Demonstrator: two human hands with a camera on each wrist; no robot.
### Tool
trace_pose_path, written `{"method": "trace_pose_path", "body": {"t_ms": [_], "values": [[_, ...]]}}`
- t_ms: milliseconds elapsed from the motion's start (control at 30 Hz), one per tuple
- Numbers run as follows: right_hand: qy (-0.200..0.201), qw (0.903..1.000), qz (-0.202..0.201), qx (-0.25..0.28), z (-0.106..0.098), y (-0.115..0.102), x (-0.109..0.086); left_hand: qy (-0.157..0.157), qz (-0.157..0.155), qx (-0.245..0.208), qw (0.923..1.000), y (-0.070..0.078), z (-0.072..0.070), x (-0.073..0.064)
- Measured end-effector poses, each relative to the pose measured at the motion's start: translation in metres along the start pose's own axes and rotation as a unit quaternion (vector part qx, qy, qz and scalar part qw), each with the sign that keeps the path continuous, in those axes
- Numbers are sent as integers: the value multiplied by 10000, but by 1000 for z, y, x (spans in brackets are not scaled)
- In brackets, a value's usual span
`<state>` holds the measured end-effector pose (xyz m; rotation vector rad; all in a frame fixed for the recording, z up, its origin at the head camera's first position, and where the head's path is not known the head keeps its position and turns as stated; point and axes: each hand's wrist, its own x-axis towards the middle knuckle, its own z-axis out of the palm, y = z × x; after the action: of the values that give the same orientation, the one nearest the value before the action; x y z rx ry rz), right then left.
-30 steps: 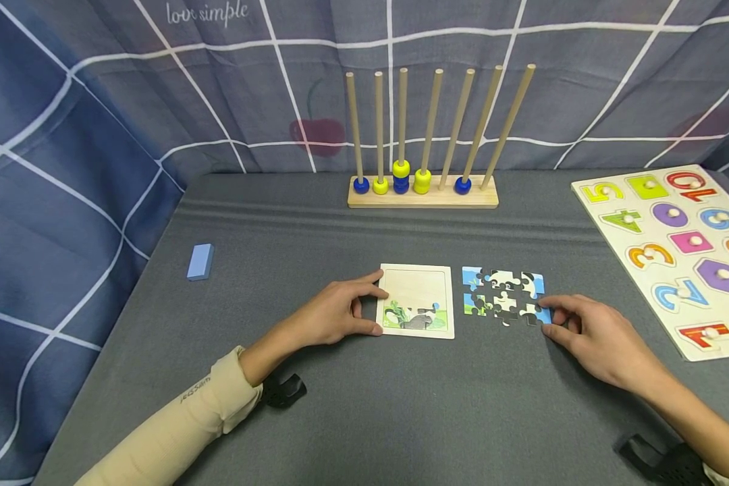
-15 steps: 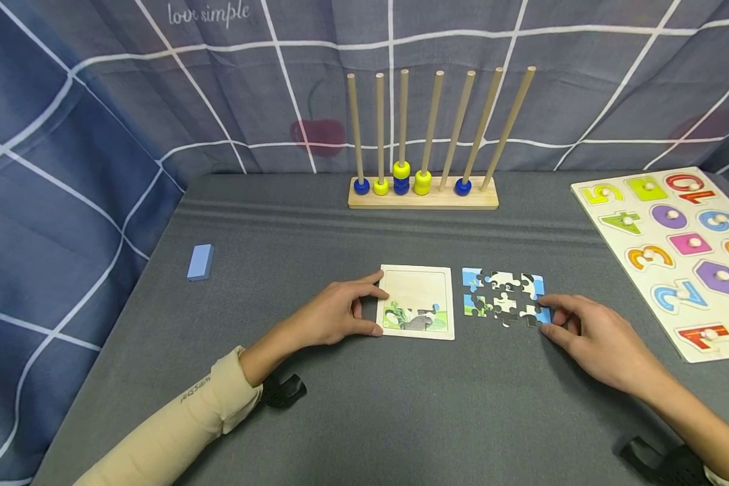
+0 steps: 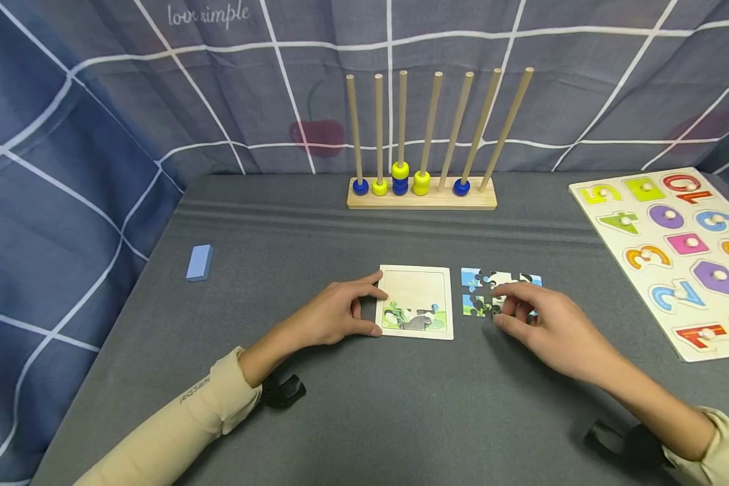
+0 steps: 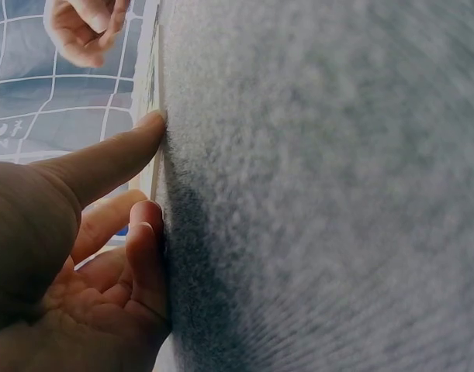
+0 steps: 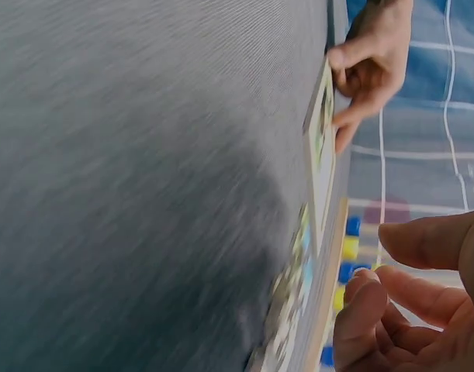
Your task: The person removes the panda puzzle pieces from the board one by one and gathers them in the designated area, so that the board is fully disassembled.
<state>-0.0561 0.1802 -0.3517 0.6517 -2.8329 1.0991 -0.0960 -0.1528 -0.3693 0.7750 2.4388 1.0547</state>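
Wooden puzzle tray (image 3: 412,287) lies right of the left hand (image 3: 335,314), thumb and fingers gripping its edge; the right hand (image 3: 551,331) has shifted toward it, over the puzzle pieces (image 3: 499,277), fingertips apart; no piece appears lifted, though its wrist view is blurred.

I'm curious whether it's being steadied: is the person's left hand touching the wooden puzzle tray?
Touching. In the head view, the left hand meets the puzzle tray, one fingertip overlapping its left edge.
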Motion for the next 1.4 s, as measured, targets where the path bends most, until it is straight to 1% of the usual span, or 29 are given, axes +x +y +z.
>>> {"method": "trace_pose_path", "body": {"t_ms": [200, 333, 500, 733, 900, 1100, 1400], "values": [[-461, 9973, -92, 556, 17, -23, 18, -5, -21, 10, 10000, -2, -1, 0], [-805, 9944, -211, 650, 29, -34, 28, -28, -61, 2, 10000, -2, 0, 0], [-1000, 9915, -384, 740, 44, -38, 39, -41, -106, -12, 9999, -2, 0, 1], [-1276, 9862, -417, 972, 65, -40, 52, -44, -106, -30, 9999, -2, 0, 0], [-1401, 9846, -325, 997, 75, -40, 57, -65, -115, -68, 9999, -2, -1, 0], [-1513, 9852, -249, 768, 78, -43, 61, -65, -115, -50, 9999, -2, -1, 0], [-1453, 9876, -280, 526, 80, -44, 61, -37, -58, -66, 10000, -3, -1, 1]]}}
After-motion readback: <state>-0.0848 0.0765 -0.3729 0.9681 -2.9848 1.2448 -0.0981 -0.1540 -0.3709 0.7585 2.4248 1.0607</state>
